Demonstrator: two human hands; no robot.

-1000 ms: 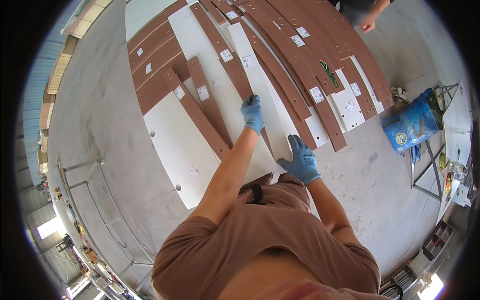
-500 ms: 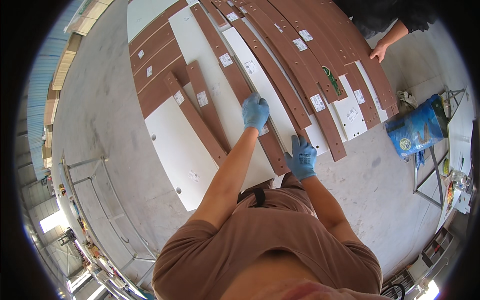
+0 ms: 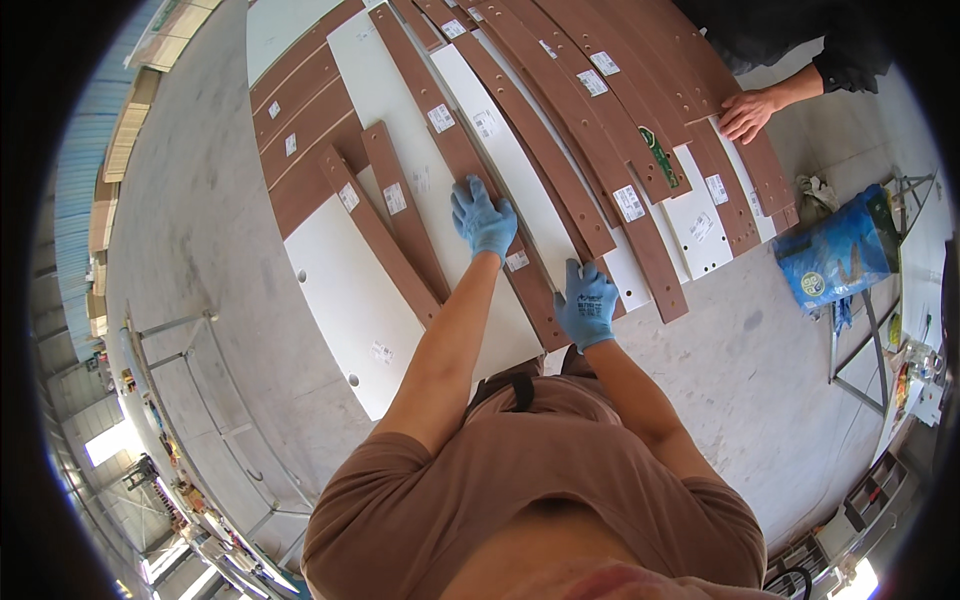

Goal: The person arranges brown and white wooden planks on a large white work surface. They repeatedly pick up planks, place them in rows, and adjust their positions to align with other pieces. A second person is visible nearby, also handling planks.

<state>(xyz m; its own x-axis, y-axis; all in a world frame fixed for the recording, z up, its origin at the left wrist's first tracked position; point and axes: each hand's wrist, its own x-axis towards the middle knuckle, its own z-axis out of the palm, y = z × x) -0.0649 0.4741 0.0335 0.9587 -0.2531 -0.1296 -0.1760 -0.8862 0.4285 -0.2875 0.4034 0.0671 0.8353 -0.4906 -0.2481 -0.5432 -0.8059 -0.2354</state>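
Note:
My left hand (image 3: 485, 222), in a blue glove, lies with fingers spread over a long brown board (image 3: 455, 150) with a white label. My right hand (image 3: 587, 300), gloved alike, rests at the near end of a narrow white board (image 3: 515, 170) just right of that brown one. Its fingers are stretched out, and their undersides are hidden. To the right, another brown board (image 3: 545, 175) with drilled holes runs alongside. Left of my left hand, two shorter brown strips (image 3: 375, 230) lie at a slant on white panels (image 3: 330, 270).
Across the stack, a co-worker's bare hand (image 3: 748, 115) touches the boards at the far right. A blue printed bag (image 3: 830, 255) is beside the stack on the right. A metal frame (image 3: 215, 400) stands on the concrete floor at left.
My left hand has shifted left and slightly away, its fingers now flatter on the brown board. My right hand moved slightly left. The co-worker's hand moved left and now lies spread out.

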